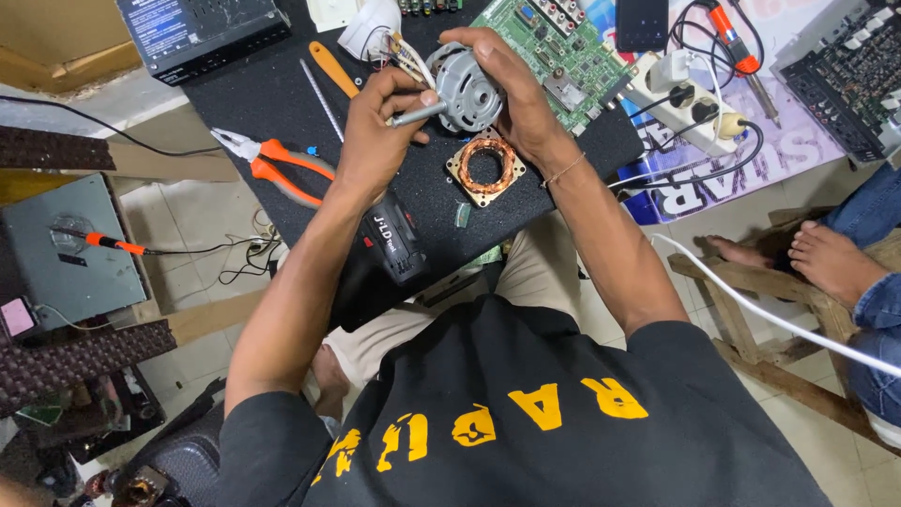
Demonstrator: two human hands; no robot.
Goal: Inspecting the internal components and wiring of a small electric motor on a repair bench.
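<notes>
Above the black bench (282,94), both hands meet around a small grey electric motor (466,84). The right hand (511,89) wraps over the motor's far side, fingers curled across its top and thumb beneath, so it is closed firmly about the housing. The left hand (380,127) is closed narrowly around a metal tool shaft (419,113), whose tip touches the motor's near face. White and coloured wires (405,54) trail from the motor just beyond the left hand's fingers. Directly below the right hand, a square copper-wound coil (486,169) lies flat on the bench. Under the left wrist rests a black cordless drill (392,246). Orange-handled pliers (272,161) lie well apart to the left of the left hand, and an orange-handled screwdriver (333,68) sits just beyond it. Beyond the right hand lies a green circuit board (563,47), with a white power strip (685,99) further right. At the far right, another person's bare feet (807,253) rest on a wooden stool (751,310).
</notes>
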